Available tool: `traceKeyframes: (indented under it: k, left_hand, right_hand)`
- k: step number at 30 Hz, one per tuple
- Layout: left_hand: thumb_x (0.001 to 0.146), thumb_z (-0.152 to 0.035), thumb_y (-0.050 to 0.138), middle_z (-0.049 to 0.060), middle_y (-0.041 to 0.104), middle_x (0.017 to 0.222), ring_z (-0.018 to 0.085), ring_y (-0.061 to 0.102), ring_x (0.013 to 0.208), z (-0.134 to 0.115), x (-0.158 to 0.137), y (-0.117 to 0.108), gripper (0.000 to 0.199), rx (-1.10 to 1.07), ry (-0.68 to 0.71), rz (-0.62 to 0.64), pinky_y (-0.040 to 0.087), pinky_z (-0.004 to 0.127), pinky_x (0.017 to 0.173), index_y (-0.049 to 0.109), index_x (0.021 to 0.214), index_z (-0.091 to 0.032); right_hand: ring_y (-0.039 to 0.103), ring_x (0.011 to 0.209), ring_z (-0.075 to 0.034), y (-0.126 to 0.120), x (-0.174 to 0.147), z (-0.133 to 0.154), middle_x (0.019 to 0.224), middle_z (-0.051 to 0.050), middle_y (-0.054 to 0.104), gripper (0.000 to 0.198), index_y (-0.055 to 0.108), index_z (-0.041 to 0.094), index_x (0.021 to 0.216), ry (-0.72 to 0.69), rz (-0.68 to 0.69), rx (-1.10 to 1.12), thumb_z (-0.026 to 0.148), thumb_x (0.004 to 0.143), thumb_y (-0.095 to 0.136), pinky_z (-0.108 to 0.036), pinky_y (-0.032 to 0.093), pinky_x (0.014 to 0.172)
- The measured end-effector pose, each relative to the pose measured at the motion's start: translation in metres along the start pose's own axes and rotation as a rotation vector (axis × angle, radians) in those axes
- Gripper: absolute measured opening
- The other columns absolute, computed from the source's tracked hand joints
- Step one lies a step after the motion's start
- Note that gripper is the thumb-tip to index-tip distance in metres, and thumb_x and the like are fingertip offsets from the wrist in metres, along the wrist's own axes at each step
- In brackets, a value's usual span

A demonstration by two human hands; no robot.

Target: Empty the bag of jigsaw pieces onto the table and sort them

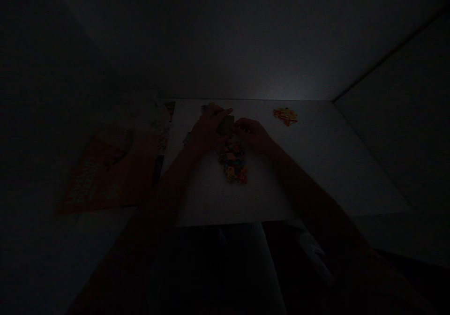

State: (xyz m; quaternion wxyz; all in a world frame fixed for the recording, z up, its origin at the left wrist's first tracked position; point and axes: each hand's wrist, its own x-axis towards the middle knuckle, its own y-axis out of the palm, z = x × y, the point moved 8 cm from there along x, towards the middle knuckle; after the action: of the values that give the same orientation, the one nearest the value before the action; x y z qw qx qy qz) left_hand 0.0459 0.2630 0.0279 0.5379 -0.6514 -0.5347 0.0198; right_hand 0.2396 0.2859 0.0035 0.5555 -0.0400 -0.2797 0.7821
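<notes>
The view is very dark. Between my two hands is a flat grey-brown puzzle piece [226, 124], its plain side showing. My left hand [207, 130] holds it from the left, with fingers above and thumb below. At its right edge, my right hand [256, 136] has curled fingers that pinch it. Just below the hands a pile of colourful puzzle pieces [234, 161] lies on the white table [260, 198]. A few more pieces peek out behind my left fingers.
A smaller cluster of orange and yellow puzzle pieces [285, 116] lies at the back right. An orange puzzle package [112, 174] with white lettering is at the left, beside clear plastic [154, 113]. A wall [246, 48] rises behind the table.
</notes>
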Motion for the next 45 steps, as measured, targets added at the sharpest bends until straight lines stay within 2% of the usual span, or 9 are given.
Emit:
traceKeyframes:
  k: [7,17,21,24,26,28,31,40,45]
  left_hand:
    - [0.094,-0.057,0.105,0.021,0.063,0.177,0.041,0.064,0.165,0.008,0.000,-0.006,0.103,0.017,-0.103,-0.015,0.057,0.055,0.140,0.059,0.181,-0.023]
    - [0.096,-0.044,0.105,0.017,0.072,0.168,0.037,0.072,0.157,0.008,0.000,-0.020,0.085,0.042,-0.200,-0.027,0.061,0.050,0.135,0.071,0.171,-0.023]
    - [0.102,-0.060,0.098,0.021,0.077,0.157,0.037,0.076,0.146,0.013,0.002,-0.029,0.078,-0.075,-0.264,-0.149,0.063,0.051,0.128,0.076,0.164,-0.017]
    - [0.118,-0.079,0.068,0.019,0.085,0.137,0.031,0.083,0.123,0.022,0.001,-0.032,0.066,-0.279,-0.425,-0.220,0.067,0.046,0.111,0.088,0.135,-0.018]
    - [0.124,-0.086,0.047,0.014,0.087,0.110,0.026,0.082,0.099,0.030,-0.003,-0.030,0.078,-0.413,-0.589,-0.242,0.066,0.040,0.090,0.086,0.106,-0.021]
    - [0.123,-0.091,0.044,0.010,0.079,0.087,0.024,0.075,0.082,0.035,-0.007,-0.030,0.083,-0.456,-0.698,-0.251,0.059,0.036,0.073,0.077,0.090,-0.023]
    - [0.120,-0.089,0.058,0.007,0.072,0.079,0.022,0.070,0.076,0.036,-0.007,-0.033,0.074,-0.409,-0.706,-0.244,0.052,0.032,0.065,0.071,0.087,-0.024]
    - [0.123,-0.076,0.057,0.011,0.084,0.112,0.029,0.081,0.102,0.050,-0.006,-0.017,0.055,-0.433,-0.655,-0.147,0.067,0.042,0.088,0.080,0.116,-0.027]
    - [0.123,-0.067,0.061,0.011,0.084,0.106,0.030,0.081,0.104,0.051,-0.006,-0.020,0.050,-0.405,-0.666,-0.131,0.067,0.040,0.088,0.080,0.108,-0.024]
  right_hand:
    - [0.068,0.093,-0.028,-0.010,0.004,-0.009,0.096,-0.006,0.080,0.059,0.076,0.029,0.094,0.042,-0.063,0.102,0.088,0.096,0.084,-0.046,0.059,0.090]
    - [0.068,0.091,-0.026,-0.030,0.004,-0.019,0.091,-0.004,0.077,0.062,0.073,0.029,0.092,0.078,-0.196,0.148,0.089,0.092,0.087,-0.043,0.058,0.086]
    - [0.064,0.081,-0.022,-0.041,0.004,-0.021,0.086,-0.003,0.077,0.068,0.072,0.029,0.094,0.072,-0.257,0.174,0.095,0.091,0.089,-0.040,0.057,0.079]
    - [0.061,0.072,-0.019,-0.042,0.004,-0.021,0.084,-0.002,0.079,0.073,0.073,0.030,0.101,0.075,-0.249,0.236,0.100,0.088,0.090,-0.037,0.056,0.071]
    - [0.060,0.067,-0.018,-0.041,0.004,-0.021,0.084,-0.001,0.080,0.076,0.073,0.031,0.105,0.071,-0.238,0.279,0.102,0.087,0.092,-0.036,0.057,0.067]
    - [0.061,0.065,-0.017,-0.039,0.003,-0.020,0.087,-0.002,0.082,0.075,0.074,0.031,0.107,0.063,-0.222,0.308,0.101,0.087,0.093,-0.035,0.060,0.066]
    - [0.066,0.066,-0.016,-0.037,0.003,-0.019,0.104,-0.005,0.089,0.073,0.076,0.030,0.111,0.043,-0.189,0.336,0.096,0.088,0.096,-0.036,0.065,0.067]
    - [0.071,0.070,-0.017,-0.041,-0.002,-0.016,0.122,-0.006,0.089,0.065,0.082,0.031,0.116,0.103,-0.202,0.327,0.089,0.088,0.095,-0.040,0.071,0.071]
    - [0.068,0.073,-0.019,-0.039,-0.003,-0.011,0.101,-0.003,0.085,0.069,0.080,0.030,0.105,0.103,-0.174,0.326,0.091,0.079,0.101,-0.036,0.061,0.064]
